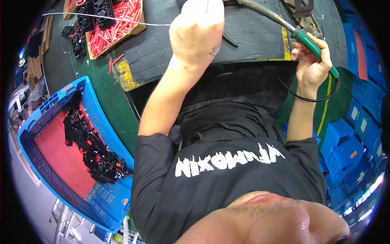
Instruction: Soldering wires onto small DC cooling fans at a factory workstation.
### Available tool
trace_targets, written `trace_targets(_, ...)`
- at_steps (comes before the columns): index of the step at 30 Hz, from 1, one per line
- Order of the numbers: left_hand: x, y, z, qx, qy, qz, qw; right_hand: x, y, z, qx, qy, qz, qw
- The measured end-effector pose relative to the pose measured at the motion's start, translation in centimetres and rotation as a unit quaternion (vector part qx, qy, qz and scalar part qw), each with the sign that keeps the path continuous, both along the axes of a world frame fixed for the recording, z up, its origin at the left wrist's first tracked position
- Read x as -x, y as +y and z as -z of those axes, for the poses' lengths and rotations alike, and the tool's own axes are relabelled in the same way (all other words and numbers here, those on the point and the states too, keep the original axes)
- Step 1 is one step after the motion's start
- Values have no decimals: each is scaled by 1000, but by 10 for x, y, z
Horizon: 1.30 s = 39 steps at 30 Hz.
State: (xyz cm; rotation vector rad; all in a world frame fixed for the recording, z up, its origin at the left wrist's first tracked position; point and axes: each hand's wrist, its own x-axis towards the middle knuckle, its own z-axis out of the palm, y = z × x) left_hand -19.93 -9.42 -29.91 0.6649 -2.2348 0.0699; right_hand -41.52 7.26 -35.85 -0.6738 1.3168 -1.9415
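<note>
My right hand [313, 67] is closed around the green handle of a soldering iron [307, 41]. The iron's metal shaft points up and left over the dark work mat [256, 36], and its black cord loops below my wrist. My left hand [197, 34] is closed at the top middle, above the mat. A thin silvery solder wire [105, 18] runs from the far left into this hand. The fingertips are turned away, and what lies beyond them is mostly hidden. A dark slim stick [230, 40] shows beside the left hand.
A cardboard box [122, 44] of red tubes stands at the back left, with small black fans [103, 8] on and beside it. A blue crate [30, 150] with several wired fans is at my left. A metal stand [304, 8] sits back right; blue bins [339, 142] are at right.
</note>
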Motion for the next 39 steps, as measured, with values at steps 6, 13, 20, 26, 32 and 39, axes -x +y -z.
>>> trace_targets(6,-10,6,-11,-47,-52,-12,997,0,0,0,17,-14,-5,1000)
trace_targets(13,-7,6,-4,-60,-28,5,998,4,5,1,17,-12,4,1000)
trace_targets(20,3,0,4,-54,-26,7,998,5,7,-1,12,-9,19,1000)
trace_targets(26,4,-1,8,-51,-41,-5,998,10,7,-1,17,-11,4,1000)
trace_targets(32,6,-10,27,-3,105,52,993,9,3,-3,6,9,0,1000)
trace_targets(39,2,-2,10,-52,-42,-10,998,7,5,-2,-16,9,10,1000)
